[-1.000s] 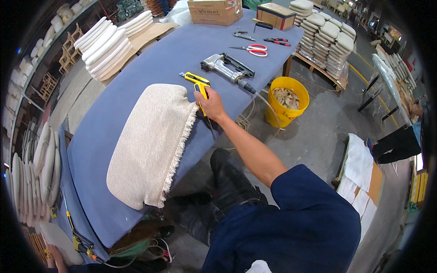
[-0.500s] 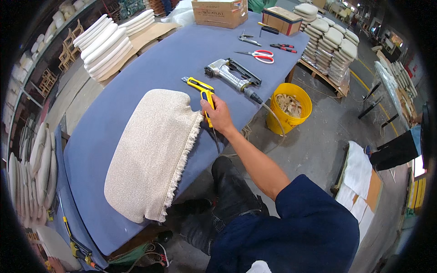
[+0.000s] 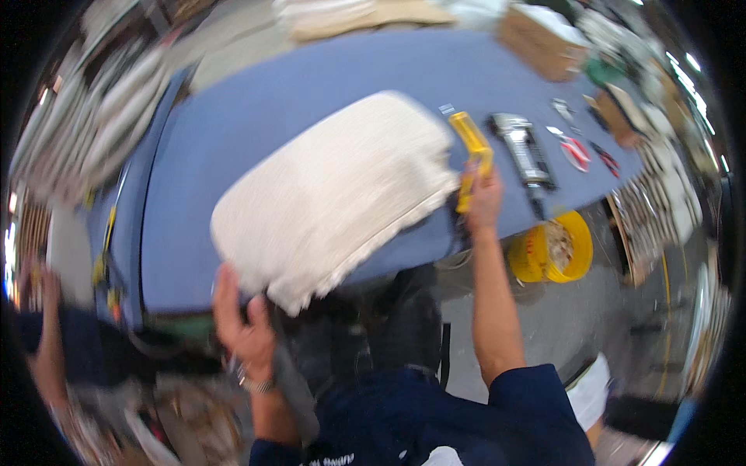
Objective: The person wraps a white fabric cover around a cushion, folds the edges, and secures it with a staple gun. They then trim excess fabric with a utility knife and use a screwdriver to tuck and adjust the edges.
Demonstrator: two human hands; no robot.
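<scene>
A cream upholstered seat cushion (image 3: 334, 186) with a frayed fabric edge facing me lies on the blue-covered table (image 3: 198, 147). My right hand (image 3: 483, 198) is closed round the handle of a yellow pistol-shaped corded tool (image 3: 471, 140), close beside the cushion's right end. The tool's metal tip points away from me; blur hides its exact kind. My left hand (image 3: 245, 322), with a band at the wrist, is at the cushion's near left corner. Its fingers are apart, and I cannot tell whether they touch the fabric.
Right of the tool lie a silver pneumatic staple gun (image 3: 522, 147), red-and-white scissors (image 3: 575, 151) and red-handled pliers (image 3: 604, 159). A yellow bucket of scraps (image 3: 575, 256) stands below the table's edge. Cardboard boxes (image 3: 540, 43) sit at the far right. Another person's arm (image 3: 50, 342) shows at left.
My view has swung left, and everything is blurred. My left hand has come in beside the cushion's near left corner. My right hand still grips the yellow tool.
</scene>
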